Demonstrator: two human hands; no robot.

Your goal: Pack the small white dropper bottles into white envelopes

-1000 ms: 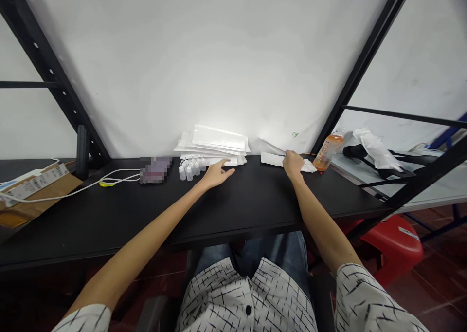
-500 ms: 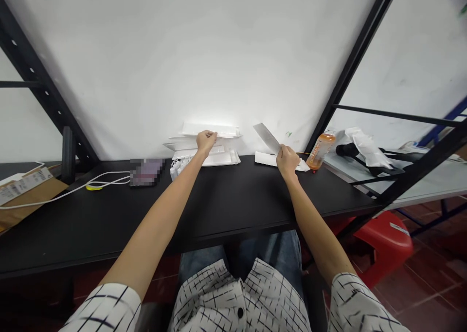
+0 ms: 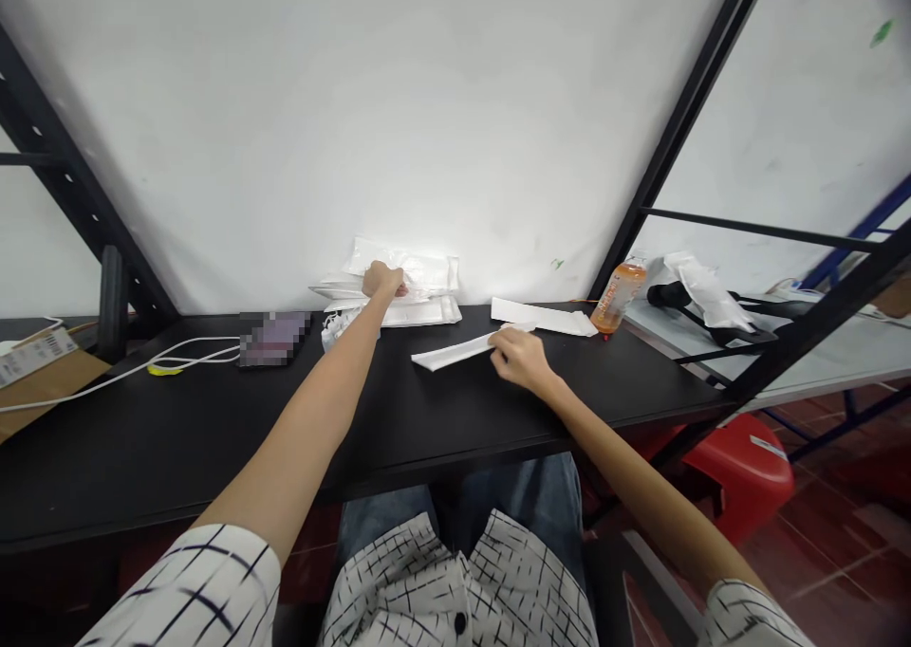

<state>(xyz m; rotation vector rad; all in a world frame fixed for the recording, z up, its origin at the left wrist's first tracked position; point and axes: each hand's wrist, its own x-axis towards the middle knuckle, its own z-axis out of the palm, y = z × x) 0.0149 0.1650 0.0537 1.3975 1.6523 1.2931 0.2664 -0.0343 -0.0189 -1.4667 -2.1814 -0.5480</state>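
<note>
My left hand [image 3: 382, 280] is closed at the pile of white flat packets [image 3: 423, 313] against the wall. A clear plastic-looking sleeve [image 3: 427, 269] leans over that pile just beside my fingers; whether they pinch it is hidden. Over the middle of the desk, my right hand [image 3: 521, 355] grips one end of a long, narrow white packet [image 3: 452, 353], which points left and lies low over the black surface. Behind my right hand lies another white packet [image 3: 545, 317], flat on the desk. Crumpled white material [image 3: 337, 326] sits at the pile's left end.
An orange drink bottle [image 3: 619, 294] stands tilted at the desk's right end, near the black frame post [image 3: 665, 144]. To the left are a blurred purple item [image 3: 274, 339], white cables [image 3: 192, 351] and a brown package [image 3: 57, 372]. A red stool [image 3: 744, 471] stands at lower right.
My right hand has come left and down, bringing its white packet from raised to low over the desk. My left hand has lowered slightly onto the pile, and the top sleeve has shifted.
</note>
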